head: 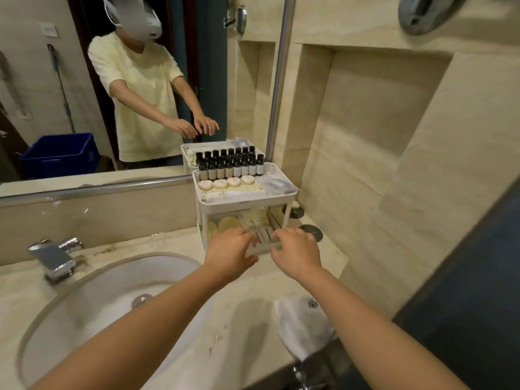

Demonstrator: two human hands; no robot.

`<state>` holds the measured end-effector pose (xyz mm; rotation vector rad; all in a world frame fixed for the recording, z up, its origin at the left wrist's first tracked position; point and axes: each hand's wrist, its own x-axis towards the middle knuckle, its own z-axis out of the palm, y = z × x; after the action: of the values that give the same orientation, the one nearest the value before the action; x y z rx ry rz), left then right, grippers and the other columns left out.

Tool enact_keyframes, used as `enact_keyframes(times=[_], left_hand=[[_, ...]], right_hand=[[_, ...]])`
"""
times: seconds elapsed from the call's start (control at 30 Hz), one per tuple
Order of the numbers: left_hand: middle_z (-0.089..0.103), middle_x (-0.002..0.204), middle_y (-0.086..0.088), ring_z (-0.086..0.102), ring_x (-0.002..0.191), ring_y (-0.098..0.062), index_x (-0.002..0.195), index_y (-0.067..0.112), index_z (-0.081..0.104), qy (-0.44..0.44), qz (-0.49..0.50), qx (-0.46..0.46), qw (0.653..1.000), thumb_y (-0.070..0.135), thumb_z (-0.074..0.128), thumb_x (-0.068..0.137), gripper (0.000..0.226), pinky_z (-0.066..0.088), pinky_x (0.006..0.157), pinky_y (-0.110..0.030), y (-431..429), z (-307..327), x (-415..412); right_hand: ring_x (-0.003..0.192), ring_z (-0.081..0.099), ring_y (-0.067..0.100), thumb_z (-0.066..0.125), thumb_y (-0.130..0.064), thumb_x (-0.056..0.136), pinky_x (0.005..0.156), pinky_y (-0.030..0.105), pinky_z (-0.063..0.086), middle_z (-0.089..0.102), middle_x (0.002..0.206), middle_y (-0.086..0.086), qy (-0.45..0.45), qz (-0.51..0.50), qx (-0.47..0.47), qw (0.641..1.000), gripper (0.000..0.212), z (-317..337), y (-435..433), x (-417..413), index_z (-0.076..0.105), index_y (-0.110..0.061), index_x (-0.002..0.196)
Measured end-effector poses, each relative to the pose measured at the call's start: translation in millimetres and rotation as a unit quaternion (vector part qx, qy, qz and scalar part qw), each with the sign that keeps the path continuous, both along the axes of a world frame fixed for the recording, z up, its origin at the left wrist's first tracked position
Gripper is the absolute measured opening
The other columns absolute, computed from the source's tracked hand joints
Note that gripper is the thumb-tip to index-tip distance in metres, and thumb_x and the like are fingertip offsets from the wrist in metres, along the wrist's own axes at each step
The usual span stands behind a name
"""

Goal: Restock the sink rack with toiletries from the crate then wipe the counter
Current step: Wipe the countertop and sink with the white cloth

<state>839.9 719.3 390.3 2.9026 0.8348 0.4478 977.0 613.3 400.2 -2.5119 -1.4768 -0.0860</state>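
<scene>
Left hand (pixel 229 251) and right hand (pixel 297 253) reach side by side into the lower tier of the white sink rack (pixel 239 205), fingers loosely spread over the sachets (pixel 263 234) there, gripping nothing as far as the mirror shows. Restocking looks near its end: both tiers seem full, dark bottles (pixel 229 167) and round soaps (pixel 226 182) above. The next move probably calls for the white cloth (pixel 304 325), lying on the counter (pixel 253 291) beside the right forearm, nearer the person than the rack; the blue crate (pixel 60 154) appears only in the mirror
</scene>
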Motion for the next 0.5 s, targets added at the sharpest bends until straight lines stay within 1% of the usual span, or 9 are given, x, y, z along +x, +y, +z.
enact_keyframes(times=[0.07, 0.17, 0.33, 0.5], left_hand=[[0.061, 0.119, 0.009, 0.056, 0.11, -0.016, 0.122, 0.03, 0.06, 0.011, -0.011, -0.013, 1.0, 0.049, 0.066, 0.084, 0.043, 0.046, 0.079, -0.03, -13, -13, -1], [0.061, 0.121, 0.007, 0.056, 0.112, -0.016, 0.125, 0.03, 0.058, 0.03, -0.026, -0.036, 0.999, 0.049, 0.064, 0.086, 0.044, 0.047, 0.081, -0.031, -29, -31, -1], [0.059, 0.124, 0.007, 0.054, 0.114, -0.017, 0.128, 0.032, 0.055, 0.073, -0.042, -0.068, 0.994, 0.05, 0.061, 0.088, 0.045, 0.048, 0.086, -0.033, -49, -59, 6], [0.058, 0.126, 0.007, 0.053, 0.116, -0.017, 0.129, 0.032, 0.054, 0.118, -0.044, -0.112, 0.986, 0.048, 0.059, 0.089, 0.044, 0.045, 0.087, -0.033, -61, -93, 20]], right_hand=[[0.117, 0.052, 0.022, 0.054, -0.034, 0.09, 0.099, 0.039, 0.037, 0.062, 0.124, -0.003, 0.012, -0.012, -0.014, 1.0, 0.037, -12, -17, -3, 0.057, -0.027, 0.127], [0.119, 0.051, 0.02, 0.054, -0.033, 0.091, 0.101, 0.038, 0.033, 0.059, 0.128, -0.004, 0.032, -0.027, -0.028, 0.999, 0.039, -31, -40, -6, 0.055, -0.027, 0.129], [0.116, 0.052, 0.021, 0.054, -0.034, 0.091, 0.099, 0.038, 0.034, 0.061, 0.124, -0.004, 0.057, -0.042, -0.06, 0.996, 0.038, -62, -62, -3, 0.054, -0.027, 0.129], [0.119, 0.051, 0.023, 0.052, -0.035, 0.092, 0.105, 0.04, 0.032, 0.06, 0.127, -0.001, 0.1, -0.058, -0.131, 0.985, 0.043, -101, -74, 7, 0.05, -0.025, 0.134]])
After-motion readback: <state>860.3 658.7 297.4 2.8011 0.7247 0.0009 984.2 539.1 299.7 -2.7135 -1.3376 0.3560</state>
